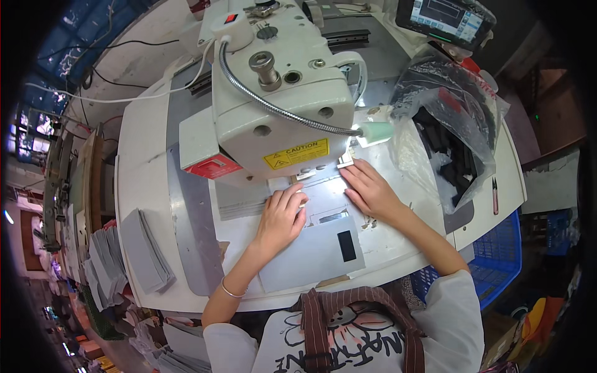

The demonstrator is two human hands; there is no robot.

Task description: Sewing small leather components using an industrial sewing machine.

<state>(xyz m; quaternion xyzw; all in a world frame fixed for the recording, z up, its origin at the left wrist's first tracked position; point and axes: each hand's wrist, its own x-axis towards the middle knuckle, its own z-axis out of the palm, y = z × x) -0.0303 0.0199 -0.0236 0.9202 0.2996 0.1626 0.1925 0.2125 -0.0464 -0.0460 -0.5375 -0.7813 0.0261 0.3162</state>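
Note:
Below the head of a large white sewing machine (280, 105), both my hands rest over its shiny metal work plate. My left hand (283, 214) has its fingers bent together beside the lower clamp area, with a small pale piece at the fingertips that I cannot make out. My right hand (373, 189) lies with fingers stretched out, their tips touching a small whitish clamp part (346, 160) under the lamp. Nearer to me a flat grey panel (305, 264) bears a black rectangular patch (346, 246). Parallel-edged grey strips (242, 205) lie left of my left hand.
Stacked grey pieces (146, 252) lie on the table's left. At the right stands a clear plastic bag (416, 165) of black pieces (448, 149), near small snips (495, 196). A blue basket (500, 267) sits below the right edge. A lamp (376, 132) and screen (444, 18) stand beyond.

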